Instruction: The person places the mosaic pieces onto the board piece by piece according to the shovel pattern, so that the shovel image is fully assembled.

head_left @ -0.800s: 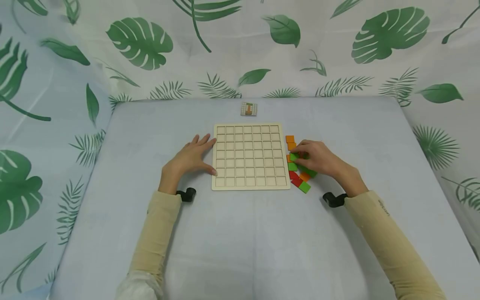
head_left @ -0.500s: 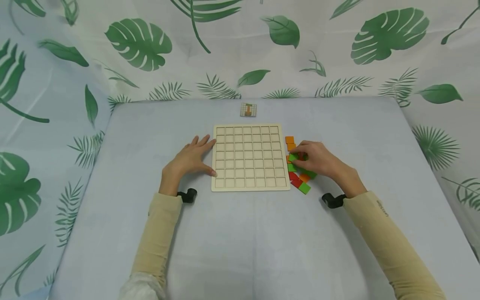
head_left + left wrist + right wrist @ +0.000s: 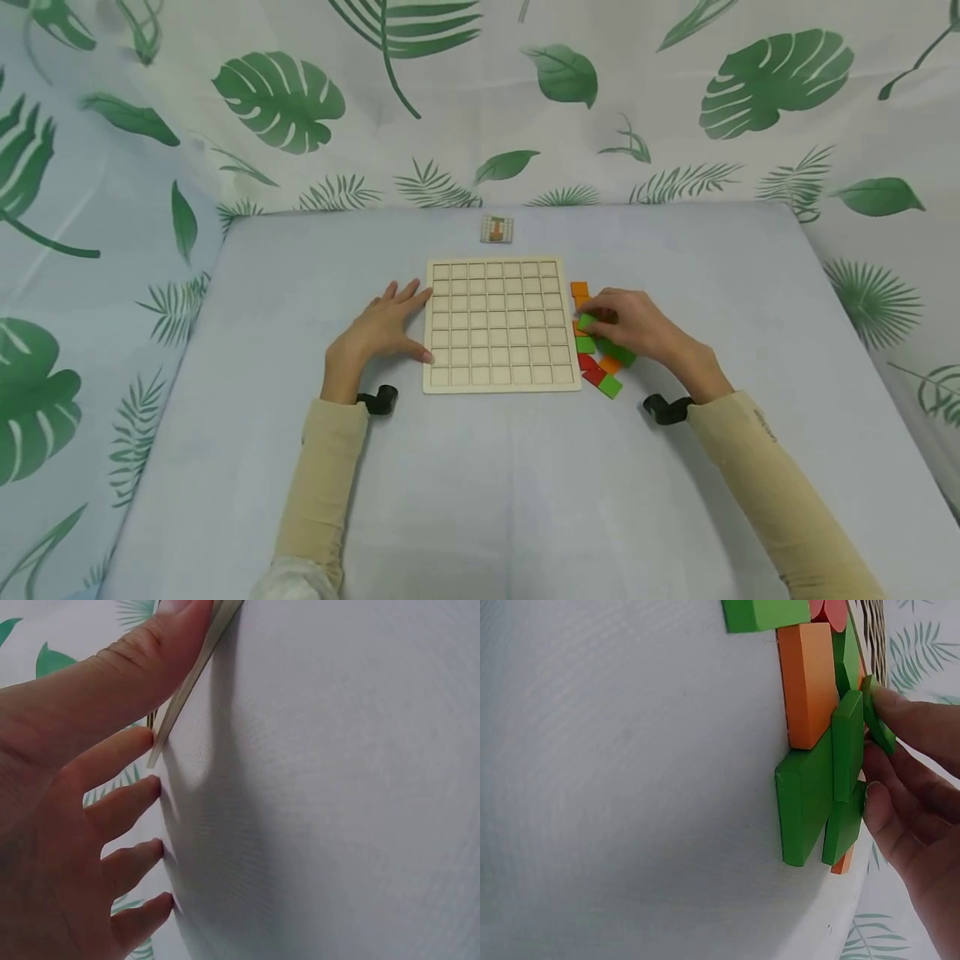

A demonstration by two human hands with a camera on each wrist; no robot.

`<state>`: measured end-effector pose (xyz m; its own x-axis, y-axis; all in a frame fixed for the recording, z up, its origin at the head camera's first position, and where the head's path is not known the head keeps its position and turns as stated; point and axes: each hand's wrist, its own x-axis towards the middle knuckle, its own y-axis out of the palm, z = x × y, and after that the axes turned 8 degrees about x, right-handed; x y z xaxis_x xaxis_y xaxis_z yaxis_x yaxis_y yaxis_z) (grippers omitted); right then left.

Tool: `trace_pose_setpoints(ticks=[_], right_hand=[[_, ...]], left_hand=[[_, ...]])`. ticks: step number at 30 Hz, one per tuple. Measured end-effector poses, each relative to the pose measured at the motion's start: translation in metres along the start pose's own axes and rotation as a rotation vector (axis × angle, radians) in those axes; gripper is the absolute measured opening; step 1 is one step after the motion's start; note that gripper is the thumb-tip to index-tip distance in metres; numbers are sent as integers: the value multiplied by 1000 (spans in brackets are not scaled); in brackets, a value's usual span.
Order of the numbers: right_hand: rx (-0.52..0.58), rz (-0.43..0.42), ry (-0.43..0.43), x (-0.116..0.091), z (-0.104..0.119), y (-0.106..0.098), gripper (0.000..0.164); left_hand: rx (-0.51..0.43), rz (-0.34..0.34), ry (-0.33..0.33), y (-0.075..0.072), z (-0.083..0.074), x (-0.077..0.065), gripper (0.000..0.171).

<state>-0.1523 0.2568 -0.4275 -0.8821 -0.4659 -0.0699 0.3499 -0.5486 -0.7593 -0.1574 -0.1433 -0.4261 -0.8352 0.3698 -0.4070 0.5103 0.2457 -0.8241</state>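
Observation:
A pale wooden grid board [image 3: 498, 318] of bare square cells lies flat mid-table. My left hand [image 3: 378, 327] is spread at its left side, with thumb and index fingertip against the edge. In the left wrist view, the thumb [image 3: 142, 656] lies along the board's edge [image 3: 196, 671] and the other fingertips reach down to the tabletop. To the right of the board, my right hand [image 3: 633, 319] pinches a green square tile [image 3: 878, 724] between thumb and fingers. It is over the tile pile, where several green tiles [image 3: 806, 806] lie close under the fingers.
Orange tiles [image 3: 579, 288] line the board's right side, with red tiles [image 3: 594, 377] and a green tile [image 3: 610, 387] at the pile's near end. Behind the board lies a small patterned card [image 3: 497, 229]. Leaf-print cloth [image 3: 652, 92] hangs around the table.
The head view has tilted up a little, so everything sits lower in it. My right fingertips have shifted slightly left with the green tile; my left hand stays at the board.

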Motion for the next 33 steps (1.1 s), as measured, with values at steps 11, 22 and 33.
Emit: trace_pose_setpoints(ticks=[11,22,33], right_hand=[[90,-33,57,-2,1,0,25],[180,-26,155,10,1,-4,27],[244,-11,216,17,-2,-4,34]], left_hand=[[9,-5,3,1,3,-2,117],[-6,-12,5,0,3,-1,117],[-8,-5,6,4,3,2,117]])
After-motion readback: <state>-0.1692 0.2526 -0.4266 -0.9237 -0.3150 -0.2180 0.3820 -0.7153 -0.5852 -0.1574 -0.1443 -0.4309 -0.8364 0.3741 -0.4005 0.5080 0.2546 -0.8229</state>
